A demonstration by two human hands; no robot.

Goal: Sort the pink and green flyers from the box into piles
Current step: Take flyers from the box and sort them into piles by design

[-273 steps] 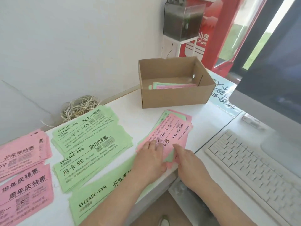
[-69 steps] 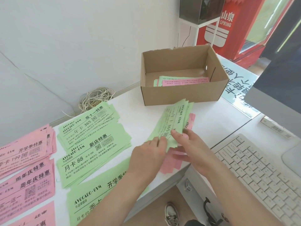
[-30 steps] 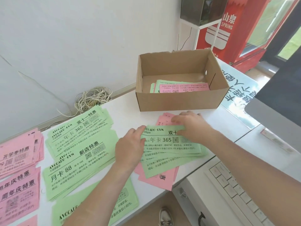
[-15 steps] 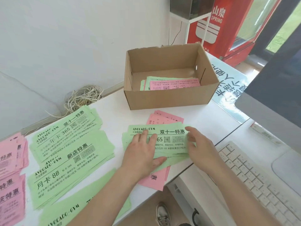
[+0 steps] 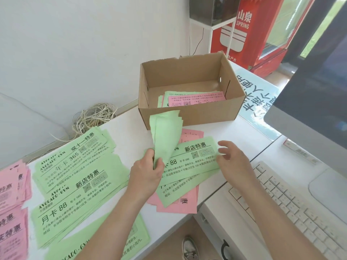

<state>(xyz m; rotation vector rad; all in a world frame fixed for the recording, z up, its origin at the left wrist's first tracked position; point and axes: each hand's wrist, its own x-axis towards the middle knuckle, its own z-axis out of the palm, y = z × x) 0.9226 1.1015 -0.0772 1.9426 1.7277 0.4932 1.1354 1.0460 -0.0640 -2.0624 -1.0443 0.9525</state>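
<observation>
At the far left lie the pink piles (image 5: 11,199), then the green piles (image 5: 75,177) on the tabletop (image 5: 129,124). Our left hand (image 5: 148,173) pinches a small bundle of green flyers (image 5: 166,136), lifted and curling upward. We should keep this bundle tight and carry it low to the matching green pile, edges aligned. The right hand (image 5: 234,162), fingers loosely spread, presses the mixed heap (image 5: 189,169) so nothing slides off the edge. Further right, the box (image 5: 189,117) holds more flyers (image 5: 195,99) to sort.
</observation>
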